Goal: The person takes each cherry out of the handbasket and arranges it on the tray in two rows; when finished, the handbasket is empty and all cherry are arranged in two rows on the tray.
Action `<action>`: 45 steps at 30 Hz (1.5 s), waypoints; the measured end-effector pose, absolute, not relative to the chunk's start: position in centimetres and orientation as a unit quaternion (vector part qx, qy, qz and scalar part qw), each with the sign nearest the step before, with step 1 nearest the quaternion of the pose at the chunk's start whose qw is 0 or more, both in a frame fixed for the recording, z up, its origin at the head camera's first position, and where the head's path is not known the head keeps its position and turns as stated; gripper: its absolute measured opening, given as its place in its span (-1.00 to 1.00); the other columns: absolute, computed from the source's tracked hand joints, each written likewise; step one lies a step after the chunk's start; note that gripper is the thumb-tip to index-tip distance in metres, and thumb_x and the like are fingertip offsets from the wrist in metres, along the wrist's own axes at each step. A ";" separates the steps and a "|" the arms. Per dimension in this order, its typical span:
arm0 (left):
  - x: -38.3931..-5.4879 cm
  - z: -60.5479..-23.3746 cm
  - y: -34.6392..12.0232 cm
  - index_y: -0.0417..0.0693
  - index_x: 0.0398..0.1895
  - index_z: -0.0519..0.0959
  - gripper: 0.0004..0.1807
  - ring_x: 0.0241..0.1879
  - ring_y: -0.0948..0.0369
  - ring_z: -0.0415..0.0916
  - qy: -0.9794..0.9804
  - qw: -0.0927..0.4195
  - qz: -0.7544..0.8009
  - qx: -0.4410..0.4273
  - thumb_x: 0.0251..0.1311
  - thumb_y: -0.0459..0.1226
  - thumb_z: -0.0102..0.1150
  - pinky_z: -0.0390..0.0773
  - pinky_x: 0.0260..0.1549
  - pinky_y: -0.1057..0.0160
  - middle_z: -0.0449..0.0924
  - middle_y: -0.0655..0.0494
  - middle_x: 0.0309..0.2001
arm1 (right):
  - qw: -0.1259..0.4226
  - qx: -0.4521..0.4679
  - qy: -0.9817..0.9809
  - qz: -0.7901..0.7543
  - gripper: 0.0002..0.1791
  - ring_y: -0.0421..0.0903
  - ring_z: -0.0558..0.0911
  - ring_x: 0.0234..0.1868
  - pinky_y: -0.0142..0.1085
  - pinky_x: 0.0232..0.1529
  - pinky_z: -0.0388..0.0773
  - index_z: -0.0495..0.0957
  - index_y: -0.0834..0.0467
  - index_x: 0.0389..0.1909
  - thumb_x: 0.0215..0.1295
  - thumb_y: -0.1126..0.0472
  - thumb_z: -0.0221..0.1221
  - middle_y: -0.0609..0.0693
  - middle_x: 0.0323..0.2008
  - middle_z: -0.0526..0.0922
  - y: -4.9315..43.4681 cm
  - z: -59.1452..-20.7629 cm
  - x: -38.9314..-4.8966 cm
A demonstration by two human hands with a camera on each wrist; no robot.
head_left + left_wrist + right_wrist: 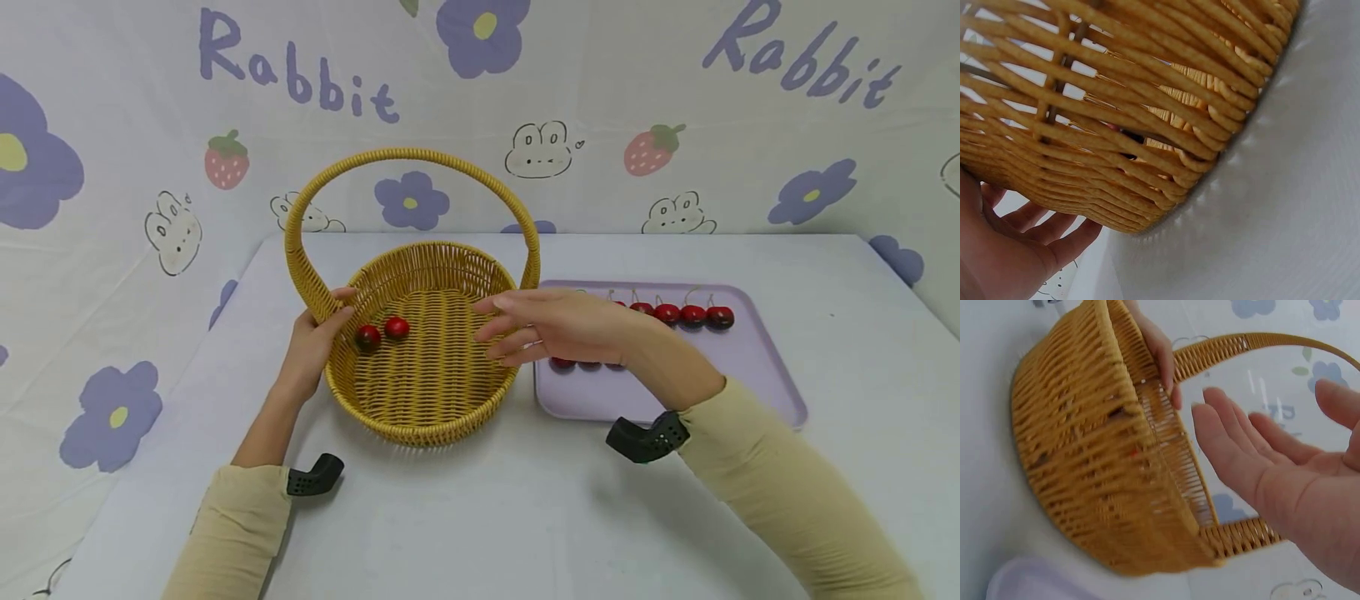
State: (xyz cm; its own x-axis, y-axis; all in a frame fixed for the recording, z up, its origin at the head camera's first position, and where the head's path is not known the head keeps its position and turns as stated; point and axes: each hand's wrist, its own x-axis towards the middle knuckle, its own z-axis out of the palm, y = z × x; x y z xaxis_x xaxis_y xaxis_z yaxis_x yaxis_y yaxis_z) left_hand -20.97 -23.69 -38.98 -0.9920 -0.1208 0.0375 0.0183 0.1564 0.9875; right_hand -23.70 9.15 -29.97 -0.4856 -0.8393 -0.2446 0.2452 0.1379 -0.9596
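Note:
A yellow woven basket (420,433) with a tall arched handle stands on the table. My left hand (309,346) grips its left rim near the handle's base; the left wrist view shows the fingers (1075,240) of that hand against the weave. Inside the basket lie two dark red cherries, one cherry (367,338) beside the other cherry (397,328). Over the basket's right side hovers my right hand (558,325), its fingers loosely extended and nothing held. In the right wrist view, the right hand (1285,469) is apart from the basket wall (1085,437).
A lilac tray (697,383) lies right of the basket, partly under my right forearm. A back row of several stemmed cherries (693,316) sits in it, with a front row of cherries (562,364) partly hidden by the hand. A patterned cloth (600,92) hangs behind.

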 end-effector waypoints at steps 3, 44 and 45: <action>-21.0 -39.0 -23.7 -0.22 0.31 0.32 -0.55 0.25 0.04 0.20 -0.759 0.053 -0.648 0.036 0.44 -0.21 -0.08 0.13 0.22 0.02 0.25 -0.13 0.31 | 0.443 -0.221 0.612 -0.617 -0.46 0.15 0.46 0.13 -0.03 0.17 0.33 0.14 0.31 0.38 0.53 0.09 -0.17 0.32 0.16 0.38 7.6 -29.8 -23.8; -20.9 -39.0 -24.0 -0.22 0.31 0.32 -0.54 0.28 0.06 0.18 -0.757 0.055 -0.650 0.029 0.44 -0.21 -0.08 0.12 0.23 0.03 0.25 -0.11 0.32 | 0.391 0.020 0.685 -0.615 -0.43 0.13 0.52 0.05 -0.08 0.03 0.48 0.31 0.24 0.32 0.46 -0.04 -0.03 0.24 0.15 0.46 -3.6 -31.0 -28.5; -21.0 -39.0 -24.0 -0.22 0.31 0.33 -0.54 0.28 0.06 0.18 -0.757 0.055 -0.651 0.028 0.44 -0.21 -0.08 0.11 0.23 0.03 0.25 -0.11 0.32 | 0.390 0.024 0.685 -0.615 -0.43 0.13 0.52 0.04 -0.08 0.03 0.48 0.31 0.24 0.32 0.46 -0.03 -0.03 0.25 0.15 0.46 -3.7 -31.1 -28.6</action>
State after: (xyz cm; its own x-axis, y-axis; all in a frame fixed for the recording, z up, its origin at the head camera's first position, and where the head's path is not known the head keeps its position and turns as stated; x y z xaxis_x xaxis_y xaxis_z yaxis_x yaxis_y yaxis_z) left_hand -20.99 -24.02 -39.00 -0.9924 -0.1145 0.0460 0.0283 0.1521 0.9880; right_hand -28.62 -3.71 -31.13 -0.6949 -0.4475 -0.5629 0.5122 0.2414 -0.8242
